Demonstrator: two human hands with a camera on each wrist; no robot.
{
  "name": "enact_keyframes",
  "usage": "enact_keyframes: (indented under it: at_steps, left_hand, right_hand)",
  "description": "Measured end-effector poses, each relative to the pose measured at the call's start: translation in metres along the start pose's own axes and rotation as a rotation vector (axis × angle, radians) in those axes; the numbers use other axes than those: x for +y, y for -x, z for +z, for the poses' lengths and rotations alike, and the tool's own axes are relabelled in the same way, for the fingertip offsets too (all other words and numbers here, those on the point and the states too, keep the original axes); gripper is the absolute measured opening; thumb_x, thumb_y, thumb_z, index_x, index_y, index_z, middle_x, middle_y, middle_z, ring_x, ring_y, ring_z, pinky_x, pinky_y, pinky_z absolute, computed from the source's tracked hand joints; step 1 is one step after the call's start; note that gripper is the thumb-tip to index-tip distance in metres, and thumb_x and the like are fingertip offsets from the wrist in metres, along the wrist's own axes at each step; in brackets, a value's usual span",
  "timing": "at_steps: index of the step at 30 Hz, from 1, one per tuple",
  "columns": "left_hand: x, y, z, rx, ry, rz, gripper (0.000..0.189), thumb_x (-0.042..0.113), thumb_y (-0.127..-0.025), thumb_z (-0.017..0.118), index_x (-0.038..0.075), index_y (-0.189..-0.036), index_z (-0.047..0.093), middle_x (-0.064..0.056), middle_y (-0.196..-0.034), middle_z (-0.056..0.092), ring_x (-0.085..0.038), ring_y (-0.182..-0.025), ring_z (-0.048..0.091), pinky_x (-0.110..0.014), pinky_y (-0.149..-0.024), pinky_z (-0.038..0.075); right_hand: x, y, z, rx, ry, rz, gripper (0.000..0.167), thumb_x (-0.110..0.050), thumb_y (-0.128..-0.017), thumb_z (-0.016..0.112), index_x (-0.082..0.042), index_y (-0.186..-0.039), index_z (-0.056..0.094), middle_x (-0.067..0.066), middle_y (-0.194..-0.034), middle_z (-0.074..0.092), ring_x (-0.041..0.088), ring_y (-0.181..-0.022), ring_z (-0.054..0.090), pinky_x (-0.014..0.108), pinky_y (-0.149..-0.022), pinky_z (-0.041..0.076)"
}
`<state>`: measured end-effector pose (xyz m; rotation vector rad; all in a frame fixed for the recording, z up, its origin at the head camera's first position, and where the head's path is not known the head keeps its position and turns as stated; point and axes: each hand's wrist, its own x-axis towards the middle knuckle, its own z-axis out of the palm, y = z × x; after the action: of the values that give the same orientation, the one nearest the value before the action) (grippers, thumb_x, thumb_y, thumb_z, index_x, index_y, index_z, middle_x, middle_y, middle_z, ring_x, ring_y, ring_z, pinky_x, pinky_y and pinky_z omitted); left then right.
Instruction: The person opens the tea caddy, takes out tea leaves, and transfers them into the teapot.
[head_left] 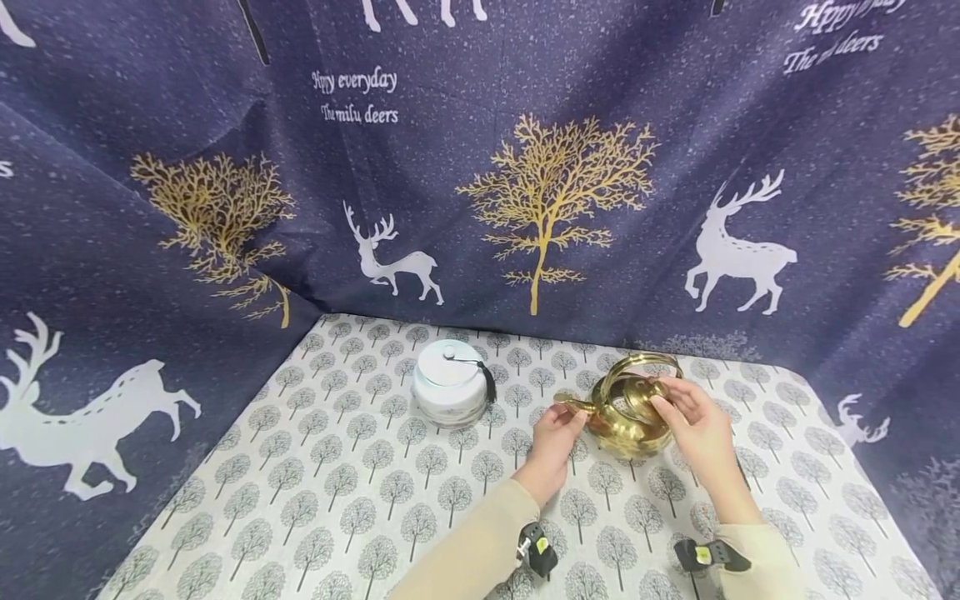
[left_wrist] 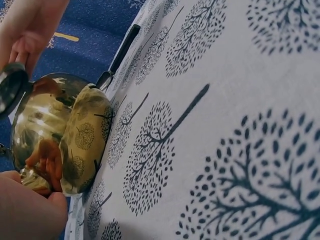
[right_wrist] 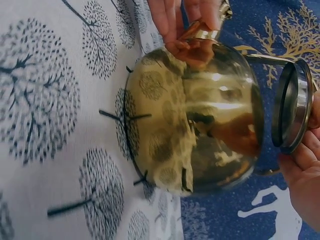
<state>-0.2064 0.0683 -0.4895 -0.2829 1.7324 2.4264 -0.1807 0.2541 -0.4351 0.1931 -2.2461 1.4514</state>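
A shiny brass teapot (head_left: 626, 437) with a tall looped handle (head_left: 647, 359) stands on the patterned cloth. My left hand (head_left: 552, 442) pinches its spout (head_left: 576, 405) between thumb and fingers. Above the pot, my right hand (head_left: 697, 425) holds the round brass lid (right_wrist: 300, 112), tilted and apart from the pot's body. The lid's underside shows in the right wrist view, with a gap between it and the teapot. The inside of the pot is hidden.
Left of the teapot stands a white lidded jar (head_left: 450, 402) with a dark tassel (head_left: 491, 385). A black-handled metal utensil (left_wrist: 122, 52) lies beyond the pot, mostly hidden by my right forearm in the head view. A blue deer-print curtain (head_left: 420, 167) hangs behind the table.
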Motion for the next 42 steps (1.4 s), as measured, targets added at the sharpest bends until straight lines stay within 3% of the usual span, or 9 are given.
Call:
enact_keyframes:
  at_steps: [6,13,19,28,33,42]
  left_hand:
    - [0.003,-0.001,-0.001,-0.007,-0.011,-0.006,0.024,0.013,-0.086,0.068,0.008,-0.109,0.064,-0.003,-0.109,0.066,-0.019,-0.104,0.061,-0.043,-0.102,0.046]
    - [0.003,0.000,-0.002,-0.018,-0.008,-0.011,0.026,0.014,-0.086,0.069,0.008,-0.111,0.063,-0.003,-0.109,0.067,-0.019,-0.104,0.062,-0.043,-0.103,0.046]
    - [0.002,0.002,-0.003,-0.017,-0.040,-0.017,0.026,0.016,-0.085,0.070,0.010,-0.110,0.063,-0.001,-0.109,0.067,-0.020,-0.105,0.061,-0.048,-0.103,0.044]
    - [0.001,-0.002,-0.003,-0.038,0.015,-0.011,0.029,0.012,-0.085,0.069,0.006,-0.113,0.062,-0.005,-0.109,0.067,-0.019,-0.102,0.063,-0.040,-0.100,0.048]
    - [0.000,-0.002,-0.003,-0.038,0.027,-0.014,0.030,0.011,-0.085,0.069,0.006,-0.114,0.062,-0.005,-0.109,0.068,-0.018,-0.101,0.063,-0.038,-0.099,0.049]
    - [0.001,-0.001,-0.004,-0.052,0.025,-0.011,0.027,0.011,-0.086,0.069,0.007,-0.111,0.063,-0.004,-0.107,0.068,-0.018,-0.102,0.063,-0.039,-0.102,0.047]
  right_hand:
    - [0.001,0.012,-0.020,-0.031,-0.054,0.009,0.034,-0.001,-0.090,0.065,0.008,-0.121,0.056,-0.001,-0.122,0.066,-0.006,-0.110,0.057,0.009,-0.093,0.044]
    - [0.005,0.036,-0.046,-0.082,0.067,0.108,0.039,-0.012,-0.092,0.065,0.002,-0.127,0.054,-0.009,-0.126,0.063,-0.013,-0.108,0.053,0.003,-0.088,0.042]
    - [0.014,0.059,-0.057,-0.131,0.065,0.171,0.039,-0.012,-0.092,0.065,0.002,-0.127,0.053,-0.018,-0.123,0.062,-0.015,-0.106,0.053,0.002,-0.086,0.042]
    - [0.029,0.075,-0.059,-0.185,0.160,0.160,0.036,-0.016,-0.090,0.068,-0.003,-0.123,0.059,-0.014,-0.123,0.063,-0.017,-0.103,0.051,0.000,-0.083,0.041]
    - [0.035,0.077,-0.060,-0.219,0.165,0.171,0.033,-0.017,-0.091,0.067,-0.004,-0.121,0.060,-0.017,-0.121,0.063,-0.016,-0.101,0.053,0.001,-0.080,0.044]
    - [0.045,0.078,-0.058,-0.249,0.158,0.265,0.041,-0.020,-0.088,0.071,0.000,-0.121,0.058,-0.013,-0.115,0.067,-0.013,-0.095,0.056,0.004,-0.077,0.047]
